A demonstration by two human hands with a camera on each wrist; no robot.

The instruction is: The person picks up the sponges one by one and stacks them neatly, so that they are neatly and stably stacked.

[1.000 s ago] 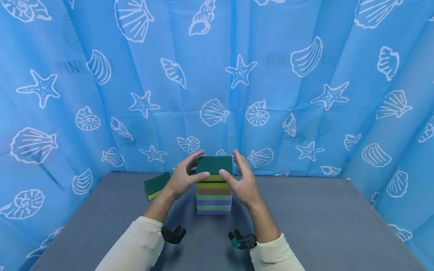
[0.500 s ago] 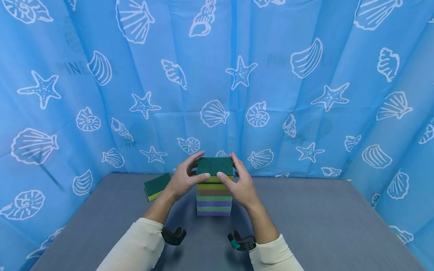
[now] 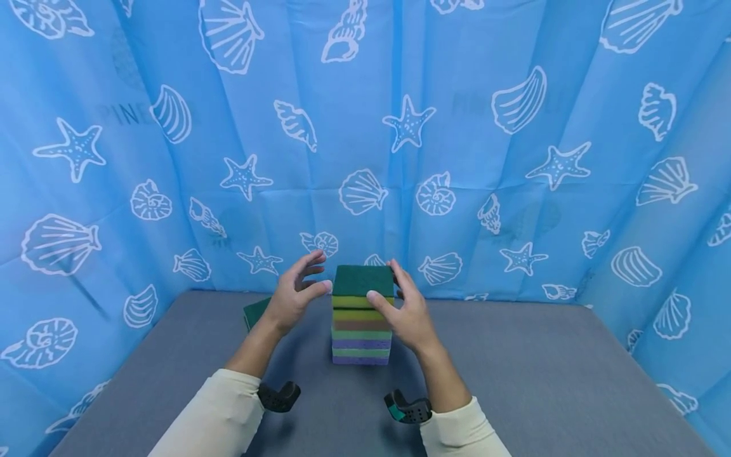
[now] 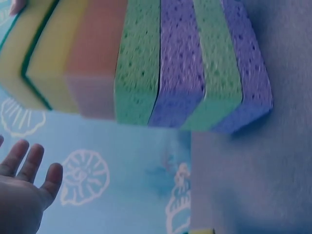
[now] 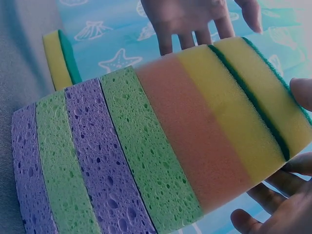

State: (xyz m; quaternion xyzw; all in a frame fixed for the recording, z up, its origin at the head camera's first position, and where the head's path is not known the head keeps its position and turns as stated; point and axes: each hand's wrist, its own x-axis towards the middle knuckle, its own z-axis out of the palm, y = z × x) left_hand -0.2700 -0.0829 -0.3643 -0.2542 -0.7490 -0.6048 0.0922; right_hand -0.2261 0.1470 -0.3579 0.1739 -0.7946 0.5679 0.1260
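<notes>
Several rectangular sponges make one upright stack (image 3: pixel 361 330): purple and green porous layers below, a pinkish-brown layer, then yellow ones. Its top sponge (image 3: pixel 363 280) is yellow with a dark green scouring face upward. My right hand (image 3: pixel 408 311) rests at the stack's right side, its thumb against the front of the top sponge. In the right wrist view, this hand's fingers (image 5: pixel 273 195) extend behind the stack. My left hand (image 3: pixel 292 298), fingers spread and holding nothing, stands a little apart from the stack's left side.
A loose yellow and green sponge (image 3: pixel 255 312) lies at the left rear, partly hidden by my left hand. The grey table surface (image 3: pixel 514 381) meets a blue curtain (image 3: pixel 457 152) printed with shells and starfish.
My left hand has come off the top sponge and moved left, now covering part of the loose sponge. The right hand and the stack stay nearly where they were.
</notes>
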